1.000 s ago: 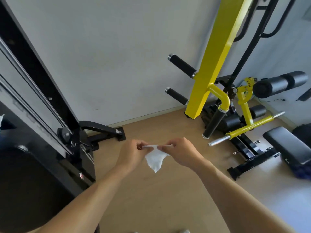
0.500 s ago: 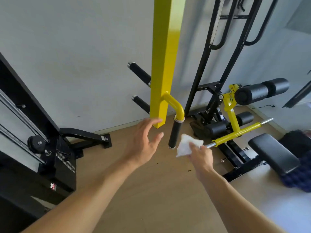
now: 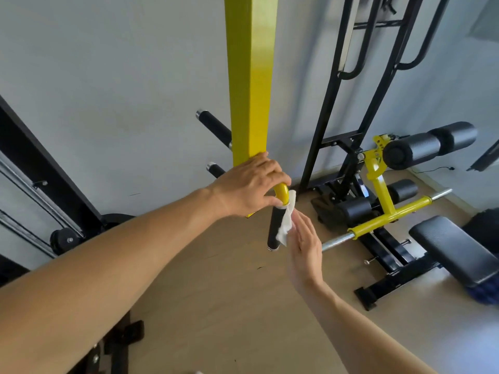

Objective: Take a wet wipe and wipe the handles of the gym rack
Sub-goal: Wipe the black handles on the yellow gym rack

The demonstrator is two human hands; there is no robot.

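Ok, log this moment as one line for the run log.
phase: wiping first handle | left hand: gripping yellow elbow | right hand: pressing wet wipe against black handle grip | other handles: untouched

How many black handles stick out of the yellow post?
3. One black handle hangs below the yellow elbow, where the right hand presses the wet wipe. Two more, upper and lower, poke out left behind the yellow post. Others may be hidden.
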